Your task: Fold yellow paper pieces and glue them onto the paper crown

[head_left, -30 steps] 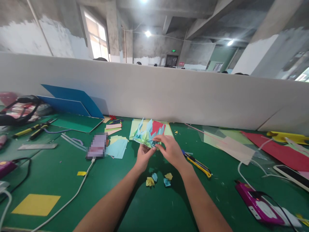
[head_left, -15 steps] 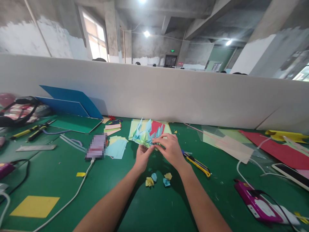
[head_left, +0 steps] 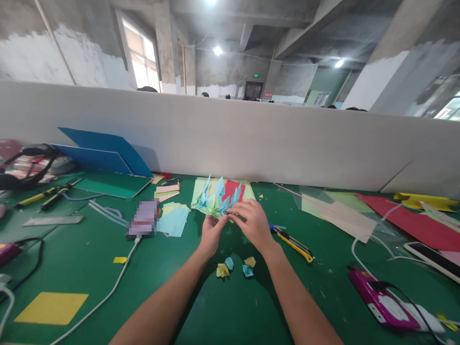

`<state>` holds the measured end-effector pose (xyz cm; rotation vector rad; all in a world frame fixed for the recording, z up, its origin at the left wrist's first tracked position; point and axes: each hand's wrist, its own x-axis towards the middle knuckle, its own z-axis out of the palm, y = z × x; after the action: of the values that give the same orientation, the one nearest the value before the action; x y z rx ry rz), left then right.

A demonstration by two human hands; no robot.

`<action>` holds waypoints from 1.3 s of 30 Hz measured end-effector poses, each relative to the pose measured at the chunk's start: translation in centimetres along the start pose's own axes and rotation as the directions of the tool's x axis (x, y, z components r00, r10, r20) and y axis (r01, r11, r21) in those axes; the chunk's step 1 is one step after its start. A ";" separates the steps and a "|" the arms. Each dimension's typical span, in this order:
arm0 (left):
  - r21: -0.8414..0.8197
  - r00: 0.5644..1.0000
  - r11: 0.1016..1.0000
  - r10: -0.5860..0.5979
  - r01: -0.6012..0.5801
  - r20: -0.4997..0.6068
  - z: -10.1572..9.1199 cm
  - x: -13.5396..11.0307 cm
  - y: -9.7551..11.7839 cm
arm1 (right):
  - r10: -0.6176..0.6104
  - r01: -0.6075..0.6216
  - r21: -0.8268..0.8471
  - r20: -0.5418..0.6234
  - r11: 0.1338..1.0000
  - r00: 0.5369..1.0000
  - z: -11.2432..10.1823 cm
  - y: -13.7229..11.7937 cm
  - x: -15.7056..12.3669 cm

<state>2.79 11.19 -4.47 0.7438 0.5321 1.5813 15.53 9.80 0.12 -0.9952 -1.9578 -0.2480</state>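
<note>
Both my hands hold a spiky folded paper piece of light blue and pale green above the green table mat. My left hand grips it from below with curled fingers. My right hand pinches its right side between thumb and fingertips. Three small folded paper bits, yellow and blue, lie on the mat just under my wrists. Behind the piece lies a stack of green and red paper sheets.
A yellow utility knife lies right of my right hand. A phone on a white cable, loose coloured paper, a yellow square, pliers, blue boards sit left. Red sheet, purple device right. A white partition closes the back.
The folded piece and both hands have shifted slightly; my right fingers have closed in tighter on its right side. Everything on the mat stays where it was.
</note>
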 end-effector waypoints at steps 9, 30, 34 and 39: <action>-0.002 1.000 1.000 -0.026 0.026 0.003 0.1 -0.1 0.2 | -0.014 0.014 0.000 -0.024 1.000 1.000 0.2 -0.2 0.0; 0.016 0.998 0.998 -0.055 0.055 0.003 0.0 0.0 0.3 | 0.033 -0.033 -0.017 -0.015 0.999 0.999 0.3 -0.5 -0.1; 0.019 0.999 0.998 -0.053 0.054 -0.004 0.0 0.1 0.2 | 0.025 -0.025 -0.014 -0.019 1.000 1.000 0.2 -0.5 0.0; 0.021 0.998 0.998 -0.059 0.059 -0.009 0.0 0.0 0.3 | 0.032 -0.032 -0.012 -0.018 0.999 0.999 0.3 -0.5 -0.1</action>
<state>2.57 11.17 -4.26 0.7315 0.5728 1.5269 15.02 9.62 -0.01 -1.0276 -1.9248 -0.2504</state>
